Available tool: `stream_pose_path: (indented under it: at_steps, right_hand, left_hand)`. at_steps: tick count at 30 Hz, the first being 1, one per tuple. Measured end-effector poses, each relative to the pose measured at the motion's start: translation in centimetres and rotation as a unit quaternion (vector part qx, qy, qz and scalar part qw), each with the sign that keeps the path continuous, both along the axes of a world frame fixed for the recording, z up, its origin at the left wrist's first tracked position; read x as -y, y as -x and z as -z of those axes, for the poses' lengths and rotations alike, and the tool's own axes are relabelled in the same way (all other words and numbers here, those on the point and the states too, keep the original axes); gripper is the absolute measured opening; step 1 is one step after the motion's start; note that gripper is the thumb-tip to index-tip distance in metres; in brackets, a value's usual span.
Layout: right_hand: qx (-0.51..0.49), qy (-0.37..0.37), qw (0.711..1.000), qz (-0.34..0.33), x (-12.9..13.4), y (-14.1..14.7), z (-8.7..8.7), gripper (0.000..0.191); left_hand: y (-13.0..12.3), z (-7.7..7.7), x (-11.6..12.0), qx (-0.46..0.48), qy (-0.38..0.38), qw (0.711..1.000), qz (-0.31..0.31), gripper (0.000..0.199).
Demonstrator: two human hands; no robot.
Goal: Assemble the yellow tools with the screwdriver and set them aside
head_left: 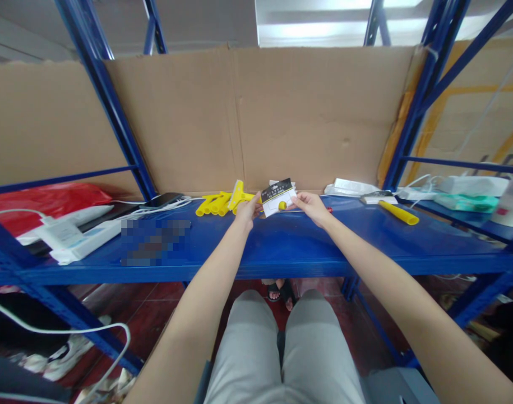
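Observation:
A black and white printed card (277,197) with a yellow patch is held up above the blue shelf, between my two hands. My left hand (248,211) is closed at the card's left edge. My right hand (310,206) pinches its right edge between thumb and fingers. Right by my left hand is a yellow T-shaped tool (238,193); I cannot tell whether those fingers also touch it. Several yellow tubes (214,204) lie side by side left of that tool. Another yellow tube (399,213) rests alone farther right on the shelf.
A cardboard panel (315,118) stands behind the blue shelf (290,247). On the left are a white power strip (88,238), cables and a red bag (50,205). White packets (351,187) lie at the back right. Blue posts (424,101) frame both sides. Another person's feet (281,292) show underneath.

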State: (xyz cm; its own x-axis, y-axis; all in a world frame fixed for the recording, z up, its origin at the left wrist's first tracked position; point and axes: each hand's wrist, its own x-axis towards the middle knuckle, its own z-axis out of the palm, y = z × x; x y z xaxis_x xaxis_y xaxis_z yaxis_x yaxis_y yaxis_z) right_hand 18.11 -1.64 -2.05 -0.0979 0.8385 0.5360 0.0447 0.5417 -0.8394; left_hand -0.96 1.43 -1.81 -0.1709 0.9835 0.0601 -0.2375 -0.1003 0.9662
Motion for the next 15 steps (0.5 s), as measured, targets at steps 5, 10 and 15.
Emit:
stream_pose_path:
  at_steps: [5,10,15]
  right_hand:
    - [-0.005,0.020,1.000,-0.015,0.22,0.28,-0.14,0.056]
    - [-0.008,0.030,0.999,-0.043,0.45,0.53,-0.32,0.056]
    - [-0.005,0.024,0.999,-0.030,0.08,0.50,-0.17,0.058]
  left_hand:
    - [-0.16,0.23,-0.58,0.004,0.006,1.000,0.001,0.029]
    - [-0.26,-0.18,-0.57,0.024,0.027,0.999,0.010,0.020]
    - [-0.52,-0.41,-0.07,0.092,0.006,0.992,0.082,0.012]
